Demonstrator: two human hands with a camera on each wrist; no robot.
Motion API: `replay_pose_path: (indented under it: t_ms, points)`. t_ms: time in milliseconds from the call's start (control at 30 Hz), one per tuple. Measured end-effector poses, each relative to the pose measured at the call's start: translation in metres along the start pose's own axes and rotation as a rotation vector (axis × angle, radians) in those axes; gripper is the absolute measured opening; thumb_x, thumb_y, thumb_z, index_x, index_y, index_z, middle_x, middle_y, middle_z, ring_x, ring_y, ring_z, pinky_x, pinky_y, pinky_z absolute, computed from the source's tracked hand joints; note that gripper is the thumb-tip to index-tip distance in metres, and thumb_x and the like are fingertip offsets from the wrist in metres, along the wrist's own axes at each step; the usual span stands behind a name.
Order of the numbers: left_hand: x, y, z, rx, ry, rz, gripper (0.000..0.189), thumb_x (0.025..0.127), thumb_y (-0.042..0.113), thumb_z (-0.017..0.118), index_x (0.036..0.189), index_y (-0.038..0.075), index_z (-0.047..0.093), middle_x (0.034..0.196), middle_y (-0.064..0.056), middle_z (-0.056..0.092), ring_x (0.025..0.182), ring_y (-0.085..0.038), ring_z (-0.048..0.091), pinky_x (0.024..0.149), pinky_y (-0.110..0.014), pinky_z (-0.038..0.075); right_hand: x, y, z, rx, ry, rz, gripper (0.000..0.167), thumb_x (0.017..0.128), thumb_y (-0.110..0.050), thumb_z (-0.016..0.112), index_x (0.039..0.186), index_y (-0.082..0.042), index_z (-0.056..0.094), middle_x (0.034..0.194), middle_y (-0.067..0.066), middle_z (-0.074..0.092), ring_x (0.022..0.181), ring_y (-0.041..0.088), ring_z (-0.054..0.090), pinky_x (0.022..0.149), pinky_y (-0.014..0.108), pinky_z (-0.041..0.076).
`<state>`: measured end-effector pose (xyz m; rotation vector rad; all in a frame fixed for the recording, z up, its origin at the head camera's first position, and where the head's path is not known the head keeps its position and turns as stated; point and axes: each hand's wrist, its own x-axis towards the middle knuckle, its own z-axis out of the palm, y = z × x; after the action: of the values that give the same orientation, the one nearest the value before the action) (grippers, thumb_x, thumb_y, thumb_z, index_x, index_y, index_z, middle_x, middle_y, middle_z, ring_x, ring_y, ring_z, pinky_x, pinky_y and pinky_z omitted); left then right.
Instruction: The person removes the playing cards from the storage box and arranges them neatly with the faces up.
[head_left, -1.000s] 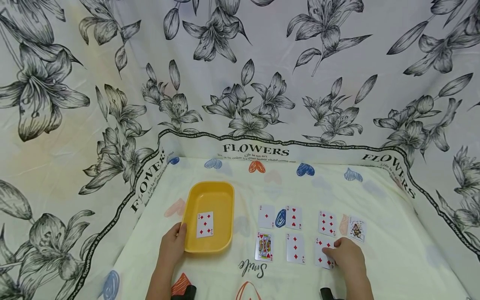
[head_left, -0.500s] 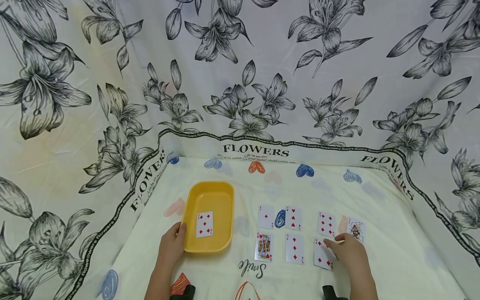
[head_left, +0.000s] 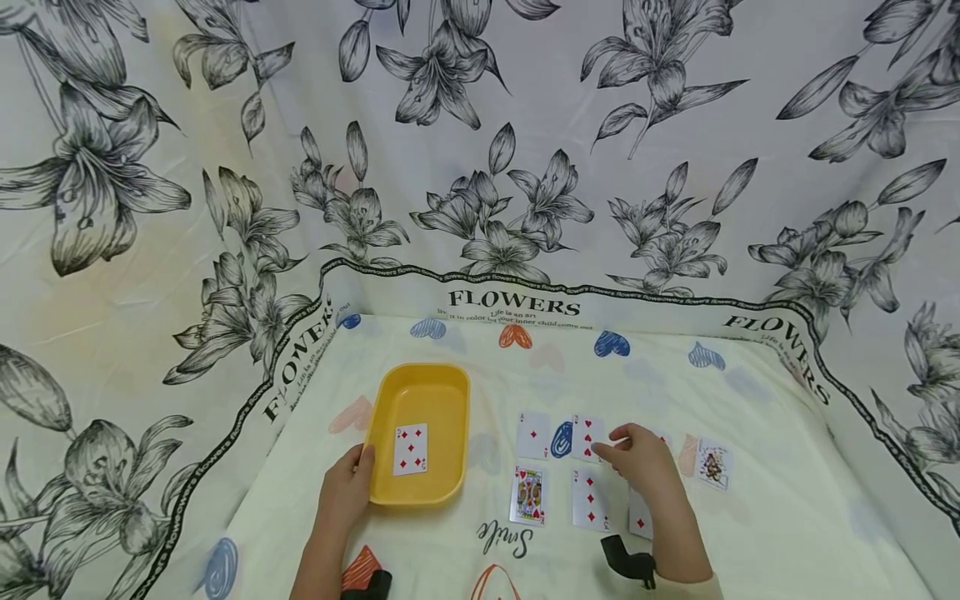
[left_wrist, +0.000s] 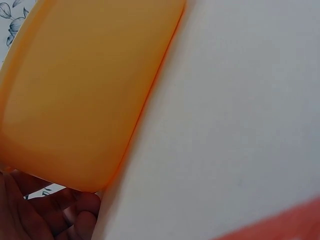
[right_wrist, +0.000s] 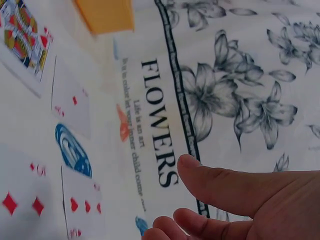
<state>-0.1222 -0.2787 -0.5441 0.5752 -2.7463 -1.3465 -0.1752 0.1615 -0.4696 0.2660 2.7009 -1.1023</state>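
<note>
My left hand (head_left: pixel 347 487) grips the left side of a yellow tray (head_left: pixel 459 454), thumb at the rim; in the left wrist view its curled fingers (left_wrist: pixel 86 207) meet the tray's lower end. Inside the tray lies a five of diamonds card (head_left: pixel 410 448), face up. My right hand (head_left: pixel 641 458) hovers by the three of hearts (head_left: pixel 587 435), fingertips over its right edge. In the right wrist view a gap separates thumb from fingers, with nothing between them. The hand and forearm hide much of the six of diamonds and the four of diamonds (head_left: pixel 640 512).
Other face-up cards lie around: ace of diamonds (head_left: pixel 532 435), king of hearts (head_left: pixel 528 495), three of diamonds (head_left: pixel 590 498) and a joker (head_left: pixel 715 463) at far right. A heart-printed cloth (head_left: pixel 480 400) covers the surface, and a flower-printed curtain (head_left: pixel 510 192) rises behind.
My right hand has left the four of diamonds and moved left and away from me to the three of hearts. The left hand and tray have stayed in place.
</note>
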Motion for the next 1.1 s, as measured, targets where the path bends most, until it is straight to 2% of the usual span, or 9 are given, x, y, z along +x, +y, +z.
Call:
replay_pose_path:
  t_ms: [300,600,933,1100]
  points:
    - [0.000,-0.002,0.002,-0.009,0.021,0.003,0.060,0.110,0.047,0.038,0.144,0.000,0.055,0.117,-0.017,0.067,0.088,-0.025,0.058,0.081,-0.040,0.049,0.011,-0.053,0.031,0.005,-0.013,-0.117,0.042,0.088,-0.034,0.082,0.113,-0.004,0.066,0.092,0.007,0.061,0.079,0.023,0.056,0.065,0.034,0.049]
    - [0.002,-0.003,0.002,-0.002,0.033,0.030,0.058,0.110,0.046,0.038,0.141,0.001,0.058,0.112,-0.015,0.069,0.086,-0.023,0.058,0.082,-0.042,0.048,0.013,-0.097,0.060,0.016,-0.094,-0.213,0.040,0.086,-0.035,0.085,0.110,-0.008,0.067,0.085,0.003,0.061,0.070,0.020,0.057,0.061,0.033,0.048]
    - [-0.001,0.000,0.000,0.000,0.035,0.045,0.055,0.111,0.042,0.040,0.139,-0.001,0.059,0.111,-0.015,0.069,0.086,-0.023,0.059,0.083,-0.044,0.049,0.010,-0.131,0.089,0.027,-0.209,-0.307,0.041,0.087,-0.035,0.084,0.112,-0.008,0.068,0.088,0.002,0.061,0.074,0.021,0.059,0.065,0.034,0.051]
    - [-0.002,0.000,-0.001,0.001,0.044,0.048,0.051,0.111,0.039,0.042,0.139,-0.001,0.059,0.110,-0.014,0.069,0.085,-0.024,0.059,0.082,-0.043,0.049,0.007,-0.143,0.104,0.016,-0.243,-0.349,0.036,0.086,-0.035,0.084,0.107,-0.011,0.067,0.086,0.001,0.061,0.076,0.021,0.056,0.066,0.033,0.049]
